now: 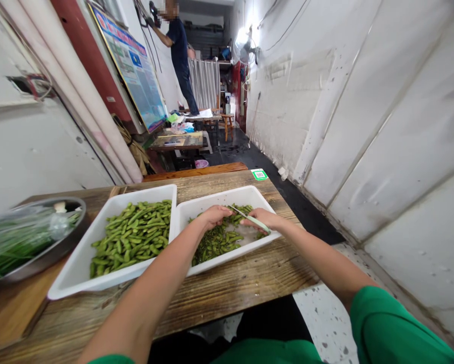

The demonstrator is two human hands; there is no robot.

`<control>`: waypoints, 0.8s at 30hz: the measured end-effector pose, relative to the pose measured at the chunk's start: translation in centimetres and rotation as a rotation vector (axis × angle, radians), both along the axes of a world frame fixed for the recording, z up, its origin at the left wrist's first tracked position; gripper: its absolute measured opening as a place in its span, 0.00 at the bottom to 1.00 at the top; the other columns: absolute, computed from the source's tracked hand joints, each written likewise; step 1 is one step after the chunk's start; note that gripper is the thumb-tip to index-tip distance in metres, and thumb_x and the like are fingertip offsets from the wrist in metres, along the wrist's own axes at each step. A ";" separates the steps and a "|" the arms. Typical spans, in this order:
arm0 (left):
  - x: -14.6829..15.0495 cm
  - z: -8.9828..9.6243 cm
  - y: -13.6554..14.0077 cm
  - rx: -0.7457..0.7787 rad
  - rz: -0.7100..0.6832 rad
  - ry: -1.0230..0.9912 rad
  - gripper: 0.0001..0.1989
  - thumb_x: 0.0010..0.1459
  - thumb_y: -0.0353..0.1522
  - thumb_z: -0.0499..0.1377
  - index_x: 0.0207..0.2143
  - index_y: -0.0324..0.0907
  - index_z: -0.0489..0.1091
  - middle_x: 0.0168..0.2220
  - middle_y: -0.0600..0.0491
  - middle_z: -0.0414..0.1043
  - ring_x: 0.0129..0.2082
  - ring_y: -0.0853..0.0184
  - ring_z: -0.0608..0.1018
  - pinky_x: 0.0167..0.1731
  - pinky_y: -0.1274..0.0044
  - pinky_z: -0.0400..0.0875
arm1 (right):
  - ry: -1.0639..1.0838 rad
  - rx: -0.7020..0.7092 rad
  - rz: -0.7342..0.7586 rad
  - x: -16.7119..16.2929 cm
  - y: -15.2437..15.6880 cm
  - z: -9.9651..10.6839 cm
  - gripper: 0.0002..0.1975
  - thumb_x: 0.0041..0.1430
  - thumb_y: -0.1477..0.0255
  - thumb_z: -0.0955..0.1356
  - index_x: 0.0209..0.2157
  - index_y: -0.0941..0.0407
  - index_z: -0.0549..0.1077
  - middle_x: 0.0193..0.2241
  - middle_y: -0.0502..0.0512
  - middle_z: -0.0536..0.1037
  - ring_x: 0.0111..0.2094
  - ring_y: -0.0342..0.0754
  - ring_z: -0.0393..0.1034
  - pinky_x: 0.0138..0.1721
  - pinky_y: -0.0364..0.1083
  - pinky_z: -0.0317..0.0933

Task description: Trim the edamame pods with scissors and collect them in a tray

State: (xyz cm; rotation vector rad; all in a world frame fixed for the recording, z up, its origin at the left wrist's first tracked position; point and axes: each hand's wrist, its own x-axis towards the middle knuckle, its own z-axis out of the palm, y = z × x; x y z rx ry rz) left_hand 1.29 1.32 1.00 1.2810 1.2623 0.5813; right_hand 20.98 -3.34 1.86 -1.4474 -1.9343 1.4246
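Note:
My right hand (263,219) is closed around a pair of scissors (257,223) with pale green handles, over the right white tray (182,216). The slim blades point left, toward my left hand (215,216). Its fingers are pinched at the blade tips on what looks like a green edamame pod, mostly hidden by the fingers. Below both hands, loose edamame pods (216,247) and small trimmings lie in the tray, with bare tray floor toward its right side. A second white tray (75,263), left of my left forearm, holds a heap of edamame pods (136,235).
A metal basin (69,237) of bagged green vegetables stands at the left, near a wooden board (20,313). A green QR card (259,174) lies at the wooden table's (227,298) far edge. Farther back, a person (180,55) stands raised by the left wall.

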 end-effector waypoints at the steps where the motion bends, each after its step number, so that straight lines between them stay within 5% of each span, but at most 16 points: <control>1: 0.0 0.0 0.0 -0.012 -0.003 0.016 0.18 0.33 0.37 0.65 0.28 0.34 0.73 0.14 0.59 0.60 0.13 0.79 0.52 0.15 0.80 0.42 | -0.034 0.016 0.000 0.0 0.0 0.0 0.22 0.41 0.53 0.68 0.19 0.59 0.61 0.07 0.44 0.57 0.07 0.37 0.52 0.08 0.38 0.48; 9: -0.3 -0.1 0.6 -0.121 0.049 -0.070 0.09 0.39 0.27 0.63 0.26 0.35 0.69 0.15 0.59 0.60 0.13 0.79 0.57 0.13 0.84 0.46 | -0.012 0.055 -0.059 -0.2 -0.1 0.3 0.22 0.41 0.54 0.69 0.19 0.59 0.62 0.07 0.44 0.59 0.07 0.37 0.53 0.08 0.38 0.50; 24: 0.0 0.3 0.8 -0.139 0.128 -0.534 0.06 0.50 0.21 0.54 0.32 0.34 0.67 0.28 0.49 0.70 0.19 0.79 0.66 0.19 0.86 0.62 | 0.149 -0.166 -0.032 -0.4 -0.3 0.9 0.24 0.48 0.51 0.63 0.27 0.60 0.62 0.13 0.45 0.63 0.10 0.38 0.56 0.12 0.39 0.55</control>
